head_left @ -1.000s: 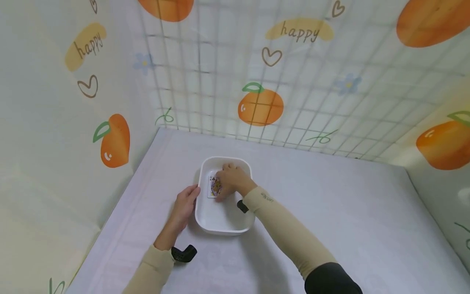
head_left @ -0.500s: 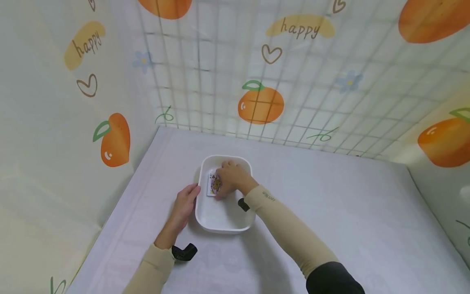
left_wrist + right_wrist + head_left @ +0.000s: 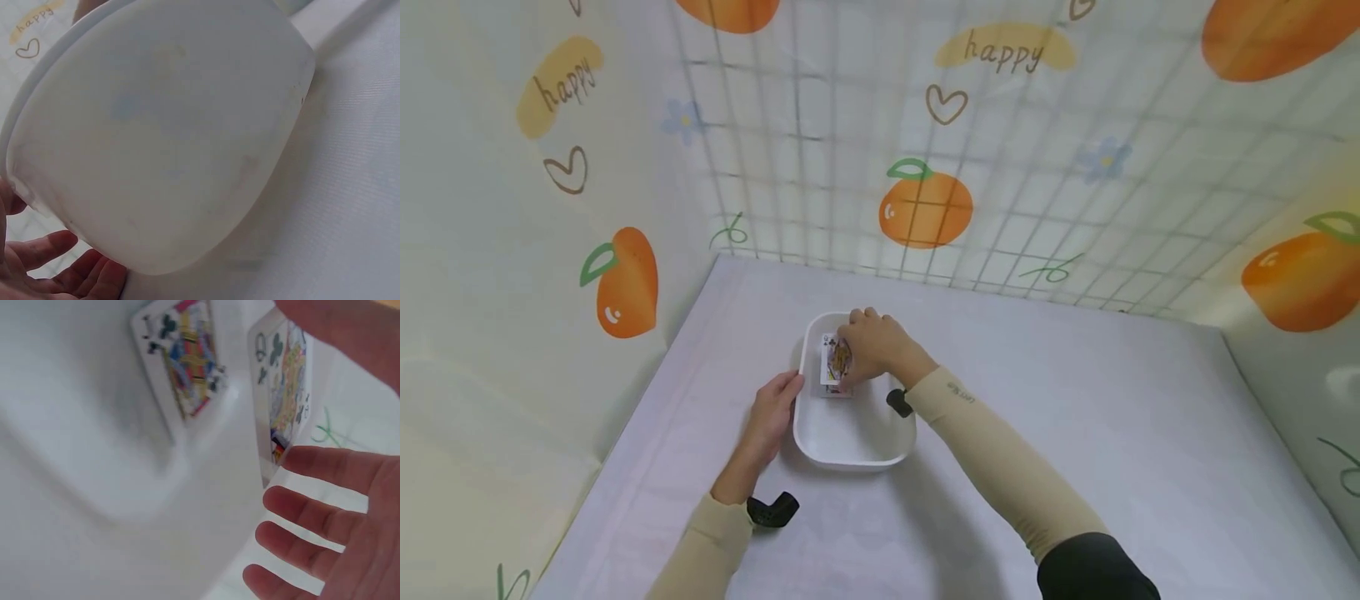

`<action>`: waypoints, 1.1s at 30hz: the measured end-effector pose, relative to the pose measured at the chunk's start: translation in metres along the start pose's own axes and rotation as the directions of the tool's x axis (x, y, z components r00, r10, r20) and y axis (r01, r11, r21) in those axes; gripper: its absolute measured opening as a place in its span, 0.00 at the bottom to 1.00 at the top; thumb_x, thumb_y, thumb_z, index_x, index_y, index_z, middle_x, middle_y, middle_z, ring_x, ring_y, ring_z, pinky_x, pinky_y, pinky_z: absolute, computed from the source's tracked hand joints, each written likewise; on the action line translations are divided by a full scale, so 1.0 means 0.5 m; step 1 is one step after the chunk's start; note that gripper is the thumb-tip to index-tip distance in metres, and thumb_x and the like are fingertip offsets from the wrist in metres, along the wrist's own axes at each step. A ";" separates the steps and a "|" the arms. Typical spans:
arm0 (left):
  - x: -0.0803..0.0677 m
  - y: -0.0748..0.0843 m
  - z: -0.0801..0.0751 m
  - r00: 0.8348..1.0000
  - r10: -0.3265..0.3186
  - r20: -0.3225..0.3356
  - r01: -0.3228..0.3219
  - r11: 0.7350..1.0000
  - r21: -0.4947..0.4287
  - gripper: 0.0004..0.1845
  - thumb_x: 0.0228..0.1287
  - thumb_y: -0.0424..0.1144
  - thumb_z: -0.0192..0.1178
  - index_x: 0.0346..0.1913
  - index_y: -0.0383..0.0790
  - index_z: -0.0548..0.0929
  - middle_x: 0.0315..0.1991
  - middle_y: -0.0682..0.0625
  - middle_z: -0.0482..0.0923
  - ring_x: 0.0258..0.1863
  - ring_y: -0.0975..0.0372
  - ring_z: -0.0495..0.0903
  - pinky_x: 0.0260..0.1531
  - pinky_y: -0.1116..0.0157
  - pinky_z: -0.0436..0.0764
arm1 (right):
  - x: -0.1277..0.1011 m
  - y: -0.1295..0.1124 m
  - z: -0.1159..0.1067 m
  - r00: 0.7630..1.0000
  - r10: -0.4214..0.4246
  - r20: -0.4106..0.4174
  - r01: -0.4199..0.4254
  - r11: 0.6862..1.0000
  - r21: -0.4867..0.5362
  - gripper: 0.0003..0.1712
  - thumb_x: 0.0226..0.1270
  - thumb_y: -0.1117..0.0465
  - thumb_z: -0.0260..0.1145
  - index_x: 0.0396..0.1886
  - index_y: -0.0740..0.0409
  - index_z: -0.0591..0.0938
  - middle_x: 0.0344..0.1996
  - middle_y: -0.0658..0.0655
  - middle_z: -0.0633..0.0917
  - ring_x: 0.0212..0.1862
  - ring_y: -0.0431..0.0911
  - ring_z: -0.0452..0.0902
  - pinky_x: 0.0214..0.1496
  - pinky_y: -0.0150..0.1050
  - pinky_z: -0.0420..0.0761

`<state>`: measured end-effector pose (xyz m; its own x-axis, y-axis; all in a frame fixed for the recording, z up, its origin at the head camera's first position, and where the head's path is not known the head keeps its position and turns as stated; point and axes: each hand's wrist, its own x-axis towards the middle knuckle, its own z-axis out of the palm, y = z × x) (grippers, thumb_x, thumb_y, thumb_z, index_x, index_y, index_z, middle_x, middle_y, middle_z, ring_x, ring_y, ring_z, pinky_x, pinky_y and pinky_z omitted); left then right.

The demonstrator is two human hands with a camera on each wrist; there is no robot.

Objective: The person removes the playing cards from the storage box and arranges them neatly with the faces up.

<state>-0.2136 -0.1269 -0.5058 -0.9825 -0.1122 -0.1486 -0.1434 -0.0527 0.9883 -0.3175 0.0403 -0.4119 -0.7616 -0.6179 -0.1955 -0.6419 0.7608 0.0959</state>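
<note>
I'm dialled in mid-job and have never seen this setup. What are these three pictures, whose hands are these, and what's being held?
No machine here: a person works with two bare hands, wearing three cameras. The wide picture comes from a head camera looking down at a pale lilac tabletop inside a booth of orange-fruit patterned walls. The other two come from cameras strapped at each wrist.

On the table stands a white rounded-rectangle plastic dish. The left hand rests against its left outer wall; the left wrist view is filled by that wall, with fingertips at the bottom.

The right hand reaches into the dish and holds a face-up court playing card. The right wrist view shows that card at the thumb, fingers spread, and a second card image on the glossy dish; I cannot tell whether that is a reflection.
</note>
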 end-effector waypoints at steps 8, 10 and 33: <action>-0.001 0.006 0.001 1.000 0.000 0.004 0.000 1.000 -0.001 0.24 0.76 0.40 0.50 0.66 0.25 0.69 0.63 0.31 0.71 0.63 0.43 0.72 0.63 0.49 0.70 | -0.034 0.011 -0.037 0.999 -0.013 -0.045 0.015 0.999 0.031 0.50 0.41 0.31 0.77 0.62 0.52 0.78 0.50 0.56 0.77 0.50 0.50 0.71 0.53 0.49 0.77; -0.001 0.009 0.002 1.000 0.003 0.011 -0.003 1.000 -0.001 0.24 0.76 0.40 0.50 0.66 0.25 0.69 0.63 0.31 0.71 0.63 0.43 0.72 0.62 0.49 0.71 | -0.044 0.018 -0.044 0.999 -0.003 -0.048 0.005 0.999 0.042 0.50 0.42 0.31 0.77 0.63 0.52 0.78 0.50 0.56 0.77 0.50 0.50 0.70 0.52 0.49 0.77; -0.011 0.008 0.007 0.999 -0.044 0.028 0.043 0.998 0.047 0.25 0.78 0.44 0.47 0.69 0.30 0.68 0.65 0.36 0.71 0.66 0.48 0.70 0.65 0.51 0.67 | -0.185 0.168 -0.065 0.986 0.151 -0.063 -0.139 0.975 0.171 0.48 0.42 0.37 0.79 0.62 0.58 0.78 0.54 0.62 0.77 0.52 0.56 0.69 0.48 0.52 0.77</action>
<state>-0.2093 -0.1231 -0.5009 -0.9781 -0.0818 -0.1913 -0.1911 -0.0110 0.9815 -0.3039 0.1548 -0.3541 -0.8540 -0.5070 -0.1169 -0.5052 0.8617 -0.0461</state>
